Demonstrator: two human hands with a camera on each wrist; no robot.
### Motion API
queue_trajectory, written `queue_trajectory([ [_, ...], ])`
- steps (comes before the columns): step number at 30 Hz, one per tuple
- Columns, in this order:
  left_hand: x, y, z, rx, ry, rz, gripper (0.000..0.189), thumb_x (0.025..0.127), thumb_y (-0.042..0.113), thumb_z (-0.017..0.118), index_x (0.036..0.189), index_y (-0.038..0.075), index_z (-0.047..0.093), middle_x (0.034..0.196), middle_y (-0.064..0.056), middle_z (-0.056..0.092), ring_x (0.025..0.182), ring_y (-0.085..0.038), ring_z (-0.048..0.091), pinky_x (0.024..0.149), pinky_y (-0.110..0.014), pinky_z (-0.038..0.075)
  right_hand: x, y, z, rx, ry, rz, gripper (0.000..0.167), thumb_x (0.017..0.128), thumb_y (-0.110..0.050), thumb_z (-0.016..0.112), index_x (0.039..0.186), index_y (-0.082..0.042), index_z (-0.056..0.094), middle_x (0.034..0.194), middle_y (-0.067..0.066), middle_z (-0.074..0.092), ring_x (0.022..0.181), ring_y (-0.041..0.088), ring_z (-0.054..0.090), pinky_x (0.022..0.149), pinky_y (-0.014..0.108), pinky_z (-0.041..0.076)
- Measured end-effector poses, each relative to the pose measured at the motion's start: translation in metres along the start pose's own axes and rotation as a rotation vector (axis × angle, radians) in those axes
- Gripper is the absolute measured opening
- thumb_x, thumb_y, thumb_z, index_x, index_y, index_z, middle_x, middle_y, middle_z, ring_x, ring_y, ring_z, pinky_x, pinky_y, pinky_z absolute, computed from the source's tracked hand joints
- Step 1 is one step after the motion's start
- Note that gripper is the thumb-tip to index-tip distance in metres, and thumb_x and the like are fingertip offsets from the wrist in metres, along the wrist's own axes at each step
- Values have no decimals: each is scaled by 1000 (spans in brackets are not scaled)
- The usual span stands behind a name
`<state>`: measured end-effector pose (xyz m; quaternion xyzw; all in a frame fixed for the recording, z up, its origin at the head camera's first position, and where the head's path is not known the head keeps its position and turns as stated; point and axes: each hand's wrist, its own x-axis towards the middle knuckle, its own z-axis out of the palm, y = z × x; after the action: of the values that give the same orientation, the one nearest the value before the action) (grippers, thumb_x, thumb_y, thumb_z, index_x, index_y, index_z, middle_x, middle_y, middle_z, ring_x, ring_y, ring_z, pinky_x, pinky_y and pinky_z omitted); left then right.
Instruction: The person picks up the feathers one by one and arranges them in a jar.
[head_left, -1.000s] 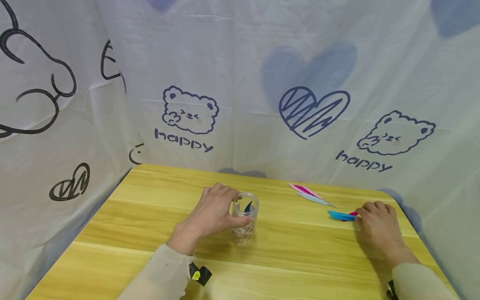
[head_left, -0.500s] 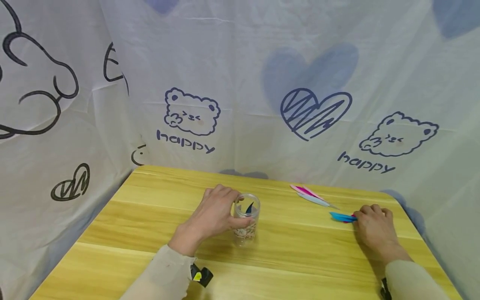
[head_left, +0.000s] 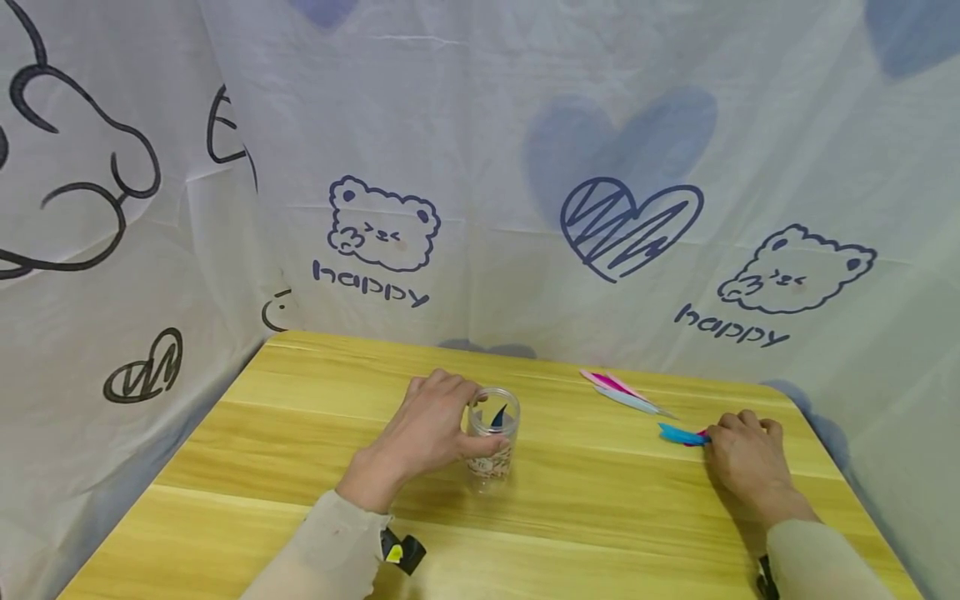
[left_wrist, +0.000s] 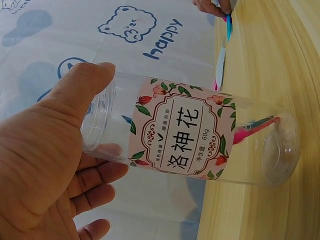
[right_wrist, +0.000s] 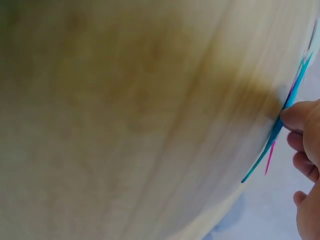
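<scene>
A clear plastic jar (head_left: pixel 491 467) with a pink floral label (left_wrist: pixel 182 130) stands upright on the table, its mouth uncovered. My left hand (head_left: pixel 420 429) grips it near the rim, thumb on the near side and fingers behind. Inside the jar a dark blue feather (head_left: pixel 498 418) shows at the top, and a pink piece (left_wrist: pixel 245 133) shows low down. At the right, my right hand (head_left: pixel 750 458) pinches a blue feather (head_left: pixel 681 435) at the tabletop. A magenta feather (right_wrist: pixel 270 159) lies against it; whether the fingers hold that one too is unclear.
Beyond the right hand's feather lie pink feathers (head_left: pixel 613 382) and a pale blue feather (head_left: pixel 626 399) near the table's back edge. The wood-grain table (head_left: pixel 585 517) meets a white printed cloth (head_left: pixel 480 275) at the back and left.
The right hand has shifted slightly left, and the blue feather at its fingertips has turned a little. The left hand stays on the jar.
</scene>
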<state>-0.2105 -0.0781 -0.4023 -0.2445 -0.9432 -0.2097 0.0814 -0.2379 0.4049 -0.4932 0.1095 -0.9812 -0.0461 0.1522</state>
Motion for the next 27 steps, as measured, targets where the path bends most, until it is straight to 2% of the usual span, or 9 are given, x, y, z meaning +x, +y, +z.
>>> queue_trajectory([
  [6, -1, 1, -1, -6, -7, -4, 67, 84, 67, 78, 125, 15, 72, 126, -1, 72, 123, -24, 57, 105, -47, 40, 1, -1, -3, 7, -36, 22, 14, 91, -11, 74, 102, -2, 77, 98, 14, 67, 105, 44, 54, 95, 72, 35],
  [9, -1, 1, -1, -7, -9, -6, 67, 84, 68, 78, 125, 15, 72, 125, 0, 72, 122, -24, 57, 104, -46, 40, 2, -1, -4, 2, -60, 18, 12, 92, -11, 72, 99, -4, 78, 95, 13, 67, 104, 43, 54, 95, 73, 35],
  [18, -1, 1, 0, -11, -6, -6, 67, 84, 67, 79, 125, 15, 72, 125, 0, 72, 121, -24, 57, 103, -46, 40, 2, -4, -3, -28, -46, -11, 11, 91, -12, 67, 82, -7, 72, 85, 8, 64, 97, 39, 55, 94, 71, 37],
  [27, -1, 1, -1, -10, -10, -5, 67, 84, 67, 78, 125, 14, 72, 126, -1, 72, 123, -24, 57, 105, -47, 40, 0, -5, -2, -27, -21, -7, 9, 91, -11, 70, 83, -7, 70, 84, 7, 63, 96, 39, 56, 93, 70, 38],
])
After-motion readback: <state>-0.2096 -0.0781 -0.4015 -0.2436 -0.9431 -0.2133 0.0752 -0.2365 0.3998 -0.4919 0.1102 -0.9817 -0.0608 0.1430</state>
